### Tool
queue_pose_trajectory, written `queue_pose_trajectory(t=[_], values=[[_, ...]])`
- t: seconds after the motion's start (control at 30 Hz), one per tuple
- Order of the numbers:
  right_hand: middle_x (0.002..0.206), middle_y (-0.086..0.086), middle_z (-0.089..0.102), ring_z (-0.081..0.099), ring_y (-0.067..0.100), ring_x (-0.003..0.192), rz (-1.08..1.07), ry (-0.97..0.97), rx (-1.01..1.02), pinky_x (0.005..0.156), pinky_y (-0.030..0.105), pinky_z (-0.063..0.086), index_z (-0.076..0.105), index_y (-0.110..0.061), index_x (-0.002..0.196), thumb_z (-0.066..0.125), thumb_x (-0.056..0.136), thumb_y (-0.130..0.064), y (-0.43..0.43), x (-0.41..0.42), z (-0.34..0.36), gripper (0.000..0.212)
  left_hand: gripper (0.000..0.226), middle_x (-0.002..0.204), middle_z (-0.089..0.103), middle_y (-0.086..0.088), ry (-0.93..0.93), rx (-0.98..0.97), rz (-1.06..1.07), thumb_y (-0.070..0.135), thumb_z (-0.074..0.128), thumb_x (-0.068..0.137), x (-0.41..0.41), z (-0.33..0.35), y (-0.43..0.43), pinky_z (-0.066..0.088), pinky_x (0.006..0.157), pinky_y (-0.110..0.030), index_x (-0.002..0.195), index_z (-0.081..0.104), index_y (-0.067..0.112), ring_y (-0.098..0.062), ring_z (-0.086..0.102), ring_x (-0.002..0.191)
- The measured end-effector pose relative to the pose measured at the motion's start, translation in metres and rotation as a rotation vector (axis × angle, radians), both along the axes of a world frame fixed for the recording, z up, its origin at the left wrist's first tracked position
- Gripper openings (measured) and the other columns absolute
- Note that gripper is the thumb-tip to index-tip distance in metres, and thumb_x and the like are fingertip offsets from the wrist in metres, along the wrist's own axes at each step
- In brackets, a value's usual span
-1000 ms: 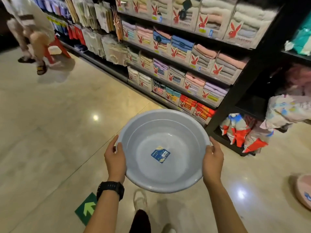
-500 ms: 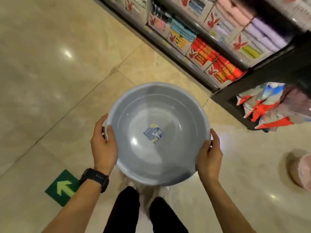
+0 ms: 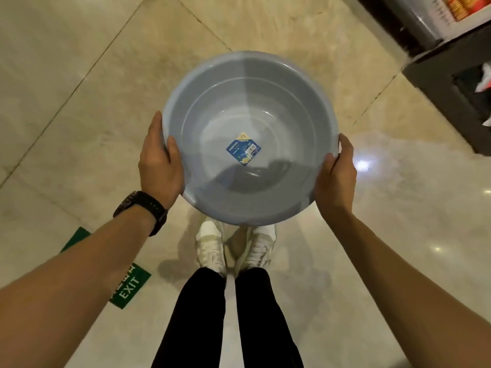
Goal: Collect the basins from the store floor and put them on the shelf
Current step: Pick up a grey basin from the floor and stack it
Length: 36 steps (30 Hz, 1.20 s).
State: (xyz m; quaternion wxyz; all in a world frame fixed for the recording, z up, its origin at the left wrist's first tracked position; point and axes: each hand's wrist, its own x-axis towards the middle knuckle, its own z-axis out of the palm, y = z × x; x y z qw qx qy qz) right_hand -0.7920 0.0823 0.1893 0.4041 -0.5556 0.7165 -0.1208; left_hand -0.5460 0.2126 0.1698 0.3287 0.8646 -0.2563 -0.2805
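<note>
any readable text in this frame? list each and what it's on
"EXIT": green floor sign, white letters, beside the left arm.
Blue sticker inside the basin: print too small and blurred to read.
Shelf-edge labels, top right: blurred, unreadable.
Watch on the left wrist: no text visible.

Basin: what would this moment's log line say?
stage: carrying | basin: upright, held over floor | left hand: on rim | right hand: on rim | shelf: not reached
</note>
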Motion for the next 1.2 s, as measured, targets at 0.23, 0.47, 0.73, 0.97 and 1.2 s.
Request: queue_pose_trajectory(t=[0.23,0.47,0.73,0.97,1.2], values=[[0.124,0.001,0.063,0.062,0.022,0.106,0.091,0.100,0.003,0.093,0.039,0.052,0.028,-0.027,0.147,0.034,0.103,-0.019,-0.019,-0.015,-0.092,0.045,0.053,0.158,0.036,-0.008,-0.064,0.038,-0.135,0.019,0.039,0.106,0.003,-0.085,-0.019,0.032,0.118,-0.041,0.155,0.025,0.006,-0.023,0.035,0.145],[0.113,-0.001,0.063,0.061,0.016,0.093,0.109,0.077,0.013,0.082,0.028,0.048,0.027,-0.027,0.145,0.030,0.102,-0.020,-0.014,-0.019,-0.160,0.043,0.058,0.155,0.040,-0.006,-0.083,0.114,-0.172,0.029,0.040,0.105,0.003,-0.147,-0.010,0.038,0.111,-0.048,0.156,0.021,0.009,-0.028,0.044,0.139],[0.125,0.009,0.058,0.061,0.022,0.104,0.119,0.068,0.019,0.092,0.040,0.052,0.025,-0.029,0.144,0.033,0.101,-0.020,-0.001,-0.014,-0.194,0.045,0.060,0.123,0.064,-0.014,-0.011,0.177,-0.115,0.029,0.044,0.100,0.006,-0.177,0.005,0.049,0.088,-0.035,0.156,0.022,0.022,-0.023,0.062,0.097],[0.119,0.002,0.040,0.053,0.005,0.073,0.098,0.152,-0.036,0.066,0.010,0.033,0.034,-0.027,0.140,0.034,0.098,-0.019,0.000,-0.014,-0.201,0.043,0.061,0.120,0.058,-0.003,0.017,0.220,-0.112,0.023,0.045,0.098,0.008,-0.186,0.004,0.048,0.085,-0.035,0.154,0.021,0.028,-0.021,0.059,0.094],[0.120,0.010,0.042,0.057,0.027,0.074,0.173,0.284,-0.063,0.064,0.031,0.044,0.037,-0.023,0.138,0.036,0.098,-0.022,-0.001,-0.011,-0.198,0.040,0.067,0.135,0.033,-0.015,-0.025,0.354,-0.158,0.019,0.056,0.096,0.014,-0.183,0.000,0.048,0.080,-0.031,0.153,0.022,0.031,-0.022,0.058,0.073]])
